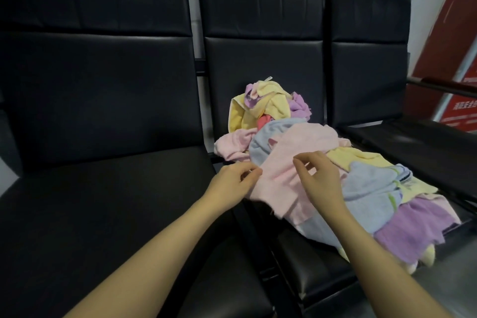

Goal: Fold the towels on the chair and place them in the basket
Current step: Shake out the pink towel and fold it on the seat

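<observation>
A heap of small towels in pink, yellow, light blue and purple covers the middle black chair seat. On top lies a pink towel. My left hand pinches the left edge of that pink towel between thumb and fingers. Over the same towel hovers my right hand, its fingers loosely curled and thumb apart, with nothing plainly held. No basket is in view.
Three black padded chairs stand in a row; the left seat and the right seat carry no towels. A red board leans against the wall at the far right, behind a dark armrest.
</observation>
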`<state>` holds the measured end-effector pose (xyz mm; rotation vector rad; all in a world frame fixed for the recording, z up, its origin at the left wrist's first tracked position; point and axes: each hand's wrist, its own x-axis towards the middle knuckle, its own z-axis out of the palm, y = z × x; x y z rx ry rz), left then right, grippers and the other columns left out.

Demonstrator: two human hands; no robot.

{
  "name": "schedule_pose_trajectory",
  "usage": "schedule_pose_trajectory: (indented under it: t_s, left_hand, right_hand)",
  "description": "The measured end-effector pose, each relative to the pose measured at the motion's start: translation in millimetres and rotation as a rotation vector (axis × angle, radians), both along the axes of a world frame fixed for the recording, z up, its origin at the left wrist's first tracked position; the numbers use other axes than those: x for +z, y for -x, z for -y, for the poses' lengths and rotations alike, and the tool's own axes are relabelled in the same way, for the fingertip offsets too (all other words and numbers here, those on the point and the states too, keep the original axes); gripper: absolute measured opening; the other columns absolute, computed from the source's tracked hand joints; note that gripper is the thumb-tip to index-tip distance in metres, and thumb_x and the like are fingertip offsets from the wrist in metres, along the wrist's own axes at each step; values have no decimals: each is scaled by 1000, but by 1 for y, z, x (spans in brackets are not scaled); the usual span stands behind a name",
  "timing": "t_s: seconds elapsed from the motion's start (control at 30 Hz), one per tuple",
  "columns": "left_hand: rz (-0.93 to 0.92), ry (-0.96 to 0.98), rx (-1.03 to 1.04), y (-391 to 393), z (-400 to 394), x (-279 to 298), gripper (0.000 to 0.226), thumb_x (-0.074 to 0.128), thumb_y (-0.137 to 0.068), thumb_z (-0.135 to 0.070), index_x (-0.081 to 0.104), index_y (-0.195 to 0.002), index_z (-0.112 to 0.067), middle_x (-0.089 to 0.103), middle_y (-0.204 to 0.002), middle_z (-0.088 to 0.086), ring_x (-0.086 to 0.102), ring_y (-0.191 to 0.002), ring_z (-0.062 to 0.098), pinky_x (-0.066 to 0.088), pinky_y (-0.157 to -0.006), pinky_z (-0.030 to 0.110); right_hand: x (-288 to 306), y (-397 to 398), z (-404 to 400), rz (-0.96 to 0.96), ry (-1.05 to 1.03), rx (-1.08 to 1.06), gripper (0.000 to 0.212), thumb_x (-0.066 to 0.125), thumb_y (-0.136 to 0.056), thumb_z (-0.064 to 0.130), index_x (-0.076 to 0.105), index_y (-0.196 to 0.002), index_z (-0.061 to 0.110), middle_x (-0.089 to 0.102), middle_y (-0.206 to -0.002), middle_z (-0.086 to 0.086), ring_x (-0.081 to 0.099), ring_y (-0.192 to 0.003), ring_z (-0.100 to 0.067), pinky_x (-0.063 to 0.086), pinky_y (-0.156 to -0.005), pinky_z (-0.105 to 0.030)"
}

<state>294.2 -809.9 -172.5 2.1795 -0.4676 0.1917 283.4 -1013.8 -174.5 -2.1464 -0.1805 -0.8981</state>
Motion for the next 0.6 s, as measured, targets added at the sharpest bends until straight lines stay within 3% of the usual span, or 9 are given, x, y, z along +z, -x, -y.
schedule_pose_trajectory:
  t_s: [0.07, 0.13, 0.23, 0.3, 0.37, 0.43, 0.6]
  left_hand:
    - [16, -95, 16, -7, 9, 1, 33, 47, -94, -40, 66, -87, -14, 65, -82, -2, 59, -80, 20, 51, -75, 41]
    - [64, -145, 21, -16, 23, 3, 28, 46, -96, -34, 62, -82, -16, 61, -80, -6, 57, -78, 19, 48, -70, 35]
    - [101, -155, 63, -36, 45, 1, 27, 48, -96, -31, 64, -115, -19, 64, -112, -2, 58, -104, 20, 45, -86, 34]
    - [89, -194, 89, -49, 60, -3, 40, 49, -96, -33, 51, -134, -19, 55, -134, 2, 50, -121, 24, 41, -98, 37]
    - [63, -228, 92, -58, 73, -9, 49, 50, -96, -34, 40, -142, -22, 48, -142, 3, 46, -126, 27, 39, -101, 39]
    - [41, -213, 85, -62, 83, -13, 52, 52, -94, -31, 38, -143, -23, 51, -139, 4, 48, -122, 28, 40, -99, 39]
    - [133, -53, 130, -64, 86, -12, 31, 55, -90, -15, 66, -119, -15, 65, -116, 9, 57, -109, 28, 45, -91, 35]
  right_hand:
    - [-7, -12, 11, -97, 33, -130, 11, 64, -89, 14, 70, -96, 10, 67, -96, -6, 60, -83, -19, 48, -80, -40]
    - [-11, -23, 22, -177, 105, -217, 21, 62, -90, 21, 69, -106, 10, 67, -104, -9, 61, -94, -28, 46, -86, -44]
    - [-11, -36, 31, -298, 205, -315, 34, 59, -92, 29, 60, -121, 13, 63, -112, -12, 54, -106, -35, 36, -91, -43]
    - [-12, -44, 30, -364, 231, -373, 41, 56, -93, 36, 52, -129, 16, 62, -117, -9, 49, -111, -35, 27, -91, -40]
    - [-15, -51, 27, -394, 219, -394, 44, 55, -93, 39, 48, -132, 20, 61, -119, -5, 46, -112, -32, 20, -89, -38]
    - [-17, -58, 25, -397, 212, -407, 40, 53, -94, 33, 49, -132, 23, 62, -119, -3, 45, -113, -30, 15, -88, -38]
    - [-18, -62, 29, -282, 160, -331, 21, 53, -94, 17, 70, -106, 19, 67, -109, -5, 52, -107, -28, 23, -88, -37]
